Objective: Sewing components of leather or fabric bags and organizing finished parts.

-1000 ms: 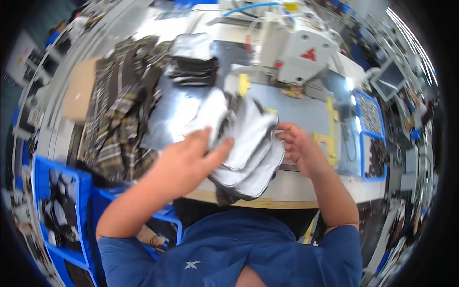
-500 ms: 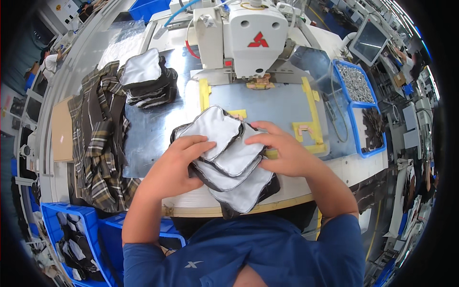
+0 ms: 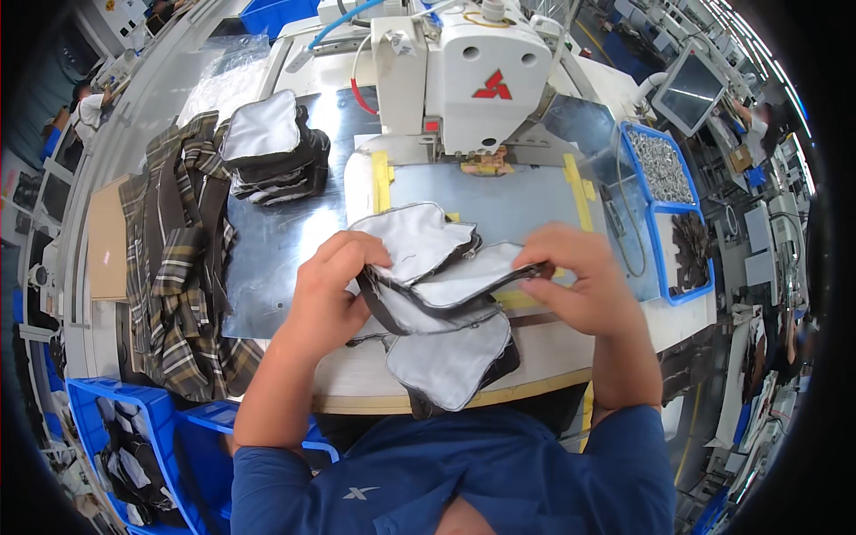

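Note:
My left hand (image 3: 332,281) is closed on the left edge of several layered fabric pieces (image 3: 415,245), white on top with dark edging. Between the thumb and fingers of my right hand (image 3: 584,276) is the right corner of one fabric piece (image 3: 486,272), which is lifted and bent upward. Below these layers, a separate white fabric piece (image 3: 450,357) with a dark underside lies at the table's front edge. Behind my hands stands a white sewing machine (image 3: 486,80) over a metal plate (image 3: 481,192) marked with yellow tape.
Left of the machine sits a pile of similar pieces (image 3: 260,129), beside plaid fabric (image 3: 183,267) and a cardboard sheet (image 3: 109,241). Blue trays at the right hold small metal parts (image 3: 660,165) and dark scraps (image 3: 688,250). A blue bin (image 3: 165,419) with fabric stands at lower left.
My right hand has moved right and lifted a fabric corner. The upper layers have bent and separated from the lowest piece. My left hand has shifted slightly up and now grips the left edge.

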Demonstrator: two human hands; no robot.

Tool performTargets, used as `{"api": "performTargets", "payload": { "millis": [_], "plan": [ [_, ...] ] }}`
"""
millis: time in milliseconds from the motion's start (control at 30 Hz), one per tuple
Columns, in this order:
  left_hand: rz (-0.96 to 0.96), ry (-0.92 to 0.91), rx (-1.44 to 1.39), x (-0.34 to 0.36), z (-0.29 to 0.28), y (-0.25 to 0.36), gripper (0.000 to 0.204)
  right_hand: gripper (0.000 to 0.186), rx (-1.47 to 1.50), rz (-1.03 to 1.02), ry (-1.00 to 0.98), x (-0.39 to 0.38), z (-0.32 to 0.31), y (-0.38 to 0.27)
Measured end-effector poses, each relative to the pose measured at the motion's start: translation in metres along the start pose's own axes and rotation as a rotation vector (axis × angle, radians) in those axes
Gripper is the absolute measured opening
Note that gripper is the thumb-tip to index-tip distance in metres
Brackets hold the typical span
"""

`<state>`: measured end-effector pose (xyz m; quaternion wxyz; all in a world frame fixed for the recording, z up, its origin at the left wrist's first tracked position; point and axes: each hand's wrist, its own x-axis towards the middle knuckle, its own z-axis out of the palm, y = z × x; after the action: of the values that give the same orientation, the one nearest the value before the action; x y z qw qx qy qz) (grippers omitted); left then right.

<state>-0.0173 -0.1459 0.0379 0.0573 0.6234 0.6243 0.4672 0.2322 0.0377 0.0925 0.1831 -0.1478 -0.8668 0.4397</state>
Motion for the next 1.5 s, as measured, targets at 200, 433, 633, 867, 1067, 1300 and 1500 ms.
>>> {"api": "performTargets", "payload": {
  "millis": [200, 433, 633, 867, 1067, 1300, 1500],
  "plan": [
    [0.081, -0.024, -0.028, -0.018, 0.01, -0.021, 0.039, 0.028, 0.246, -0.114, 0.346, -0.011, -0.036, -0.003],
    [0.256, 0.15, 0.132, -0.022, 0.018, -0.019, 0.029, 0.038, -0.134, -0.274, -0.191, 0.023, 0.024, 0.009],
    [0.196, 0.245, 0.034, -0.024, 0.018, -0.023, 0.02, 0.066, -0.217, -0.307, -0.184, 0.017, 0.049, 0.008],
    [0.135, 0.329, -0.189, -0.031, 0.023, -0.017, 0.026, 0.041, -0.523, -0.431, 0.241, 0.014, 0.024, 0.007],
    [-0.323, 0.159, 0.264, -0.025, -0.01, -0.017, 0.045, 0.037, -0.787, -0.153, 0.892, 0.008, -0.085, 0.015],
    [-0.545, 0.008, 0.423, -0.025, -0.028, -0.024, 0.05, 0.037, -1.272, -0.169, 0.81, 0.055, -0.168, 0.129],
    [-0.724, -0.191, 0.215, -0.008, -0.026, -0.031, 0.049, 0.036, -1.029, 0.211, 0.447, 0.049, -0.109, 0.2]
  ]
}}
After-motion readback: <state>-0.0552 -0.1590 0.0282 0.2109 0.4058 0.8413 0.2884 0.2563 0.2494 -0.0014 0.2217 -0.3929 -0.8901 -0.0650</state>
